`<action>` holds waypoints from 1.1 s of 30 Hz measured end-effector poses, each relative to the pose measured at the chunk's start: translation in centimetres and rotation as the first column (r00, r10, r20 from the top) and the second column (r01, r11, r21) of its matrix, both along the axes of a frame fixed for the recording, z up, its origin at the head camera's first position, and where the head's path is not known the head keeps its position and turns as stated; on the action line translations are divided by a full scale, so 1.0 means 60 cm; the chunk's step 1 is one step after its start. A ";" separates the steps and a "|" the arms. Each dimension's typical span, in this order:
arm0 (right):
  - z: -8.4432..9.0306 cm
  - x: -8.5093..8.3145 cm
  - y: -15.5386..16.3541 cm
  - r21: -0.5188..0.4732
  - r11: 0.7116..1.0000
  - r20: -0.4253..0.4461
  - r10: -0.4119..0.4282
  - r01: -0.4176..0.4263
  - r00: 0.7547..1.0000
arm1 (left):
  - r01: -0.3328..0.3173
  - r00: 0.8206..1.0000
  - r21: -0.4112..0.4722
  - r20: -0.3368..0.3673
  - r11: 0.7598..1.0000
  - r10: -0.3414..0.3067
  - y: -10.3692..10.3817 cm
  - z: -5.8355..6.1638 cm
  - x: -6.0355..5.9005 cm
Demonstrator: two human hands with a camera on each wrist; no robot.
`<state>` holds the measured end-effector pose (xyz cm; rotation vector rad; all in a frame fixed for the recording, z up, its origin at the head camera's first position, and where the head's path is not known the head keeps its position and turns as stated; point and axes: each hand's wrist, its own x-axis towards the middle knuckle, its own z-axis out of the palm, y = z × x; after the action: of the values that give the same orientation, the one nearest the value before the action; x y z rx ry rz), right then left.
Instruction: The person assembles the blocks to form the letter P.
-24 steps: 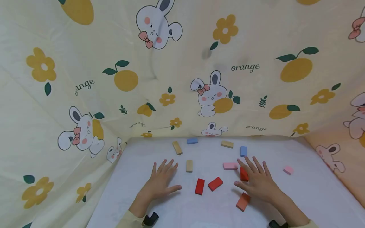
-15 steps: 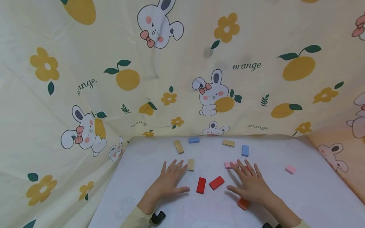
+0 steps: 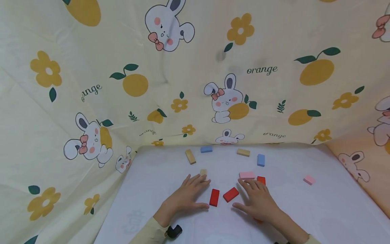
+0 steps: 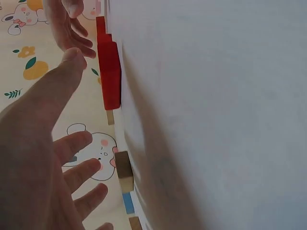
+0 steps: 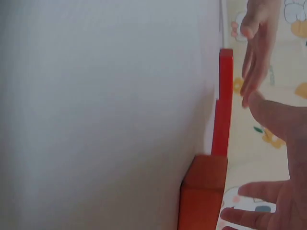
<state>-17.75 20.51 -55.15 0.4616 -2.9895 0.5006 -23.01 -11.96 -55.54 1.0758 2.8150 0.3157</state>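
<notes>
My left hand [image 3: 187, 195] hovers with fingers spread, left of a red block [image 3: 214, 197], and holds nothing. Its fingertips overlap the near end of a plain wooden block [image 3: 203, 172] in the head view. Opposite it, my right hand [image 3: 259, 200] reaches in from the right, fingers spread and nothing held. Between the hands lies a second red block [image 3: 231, 194], tilted. A third red block [image 3: 261, 180] is partly covered by the right fingers, just beside a pink block [image 3: 246, 175]. Under the right palm sits an orange-red block [image 5: 201, 196], mostly hidden in the head view.
Farther back on the white table [image 3: 283, 162] lie two wooden blocks [image 3: 190, 156] and two blue blocks [image 3: 261, 160]. Off to the right is another pink block [image 3: 309, 179]. A cloth [image 3: 182, 67] printed with rabbits and oranges hangs behind and along the sides.
Both hands have moved toward each other, the left one rightward and the right one leftward and nearer the body. The blocks lie where they were.
</notes>
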 end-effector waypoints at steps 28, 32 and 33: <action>0.001 -0.012 -0.055 -0.003 0.995 0.064 -0.098 0.099 0.993 | -0.013 1.000 0.002 0.009 1.000 0.013 0.033 0.000 0.009; 0.004 -0.013 -0.058 0.019 0.994 0.063 -0.105 0.104 0.992 | -0.024 1.000 0.004 0.021 1.000 0.024 0.036 0.001 0.011; 0.005 -0.013 -0.059 0.020 0.994 0.064 -0.105 0.104 0.992 | -0.027 0.999 0.008 0.025 1.000 0.027 0.036 0.002 0.011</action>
<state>-18.52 16.98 -54.84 0.2934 -3.0616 0.4909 -22.32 -9.79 -55.44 1.0288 2.8107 0.3407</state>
